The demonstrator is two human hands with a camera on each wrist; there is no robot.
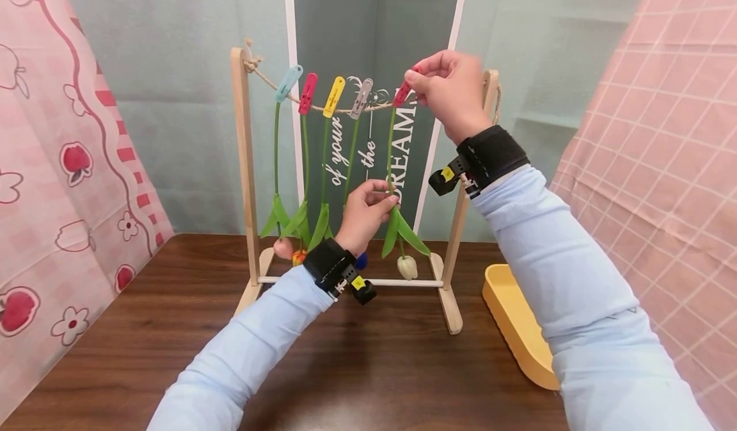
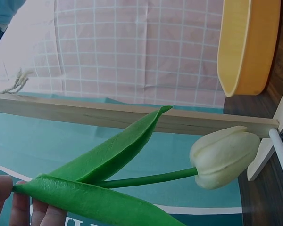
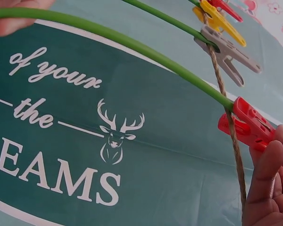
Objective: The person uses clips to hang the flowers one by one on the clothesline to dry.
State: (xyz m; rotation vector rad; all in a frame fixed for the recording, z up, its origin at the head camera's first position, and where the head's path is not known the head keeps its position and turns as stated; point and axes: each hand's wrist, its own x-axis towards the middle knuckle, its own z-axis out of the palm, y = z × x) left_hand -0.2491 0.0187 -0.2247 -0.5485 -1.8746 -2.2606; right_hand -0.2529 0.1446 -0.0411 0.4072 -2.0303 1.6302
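A white artificial tulip (image 1: pixel 407 267) hangs head down at the right of the rope (image 3: pixel 236 155). My right hand (image 1: pixel 451 89) pinches the upper end of a red clothespin (image 3: pixel 252 123), whose jaws sit over the rope and the tip of the tulip's green stem. Lower down, my left hand (image 1: pixel 368 212) pinches that stem just above its leaves (image 2: pixel 104 155). To the left, light blue (image 1: pixel 288 84), red (image 1: pixel 308 93), yellow (image 1: pixel 334 97) and grey (image 1: pixel 361 98) clothespins hold more tulip stems on the rope. Part of those blooms is hidden behind my left hand and wrist.
The rope is tied between two wooden posts (image 1: pixel 244 162) of a stand with a white bottom bar (image 1: pixel 409 283). A yellow tray (image 1: pixel 512 319) lies on the brown table (image 1: pixel 368 367) at the right, partly behind my right sleeve. Cloths hang behind and on both sides.
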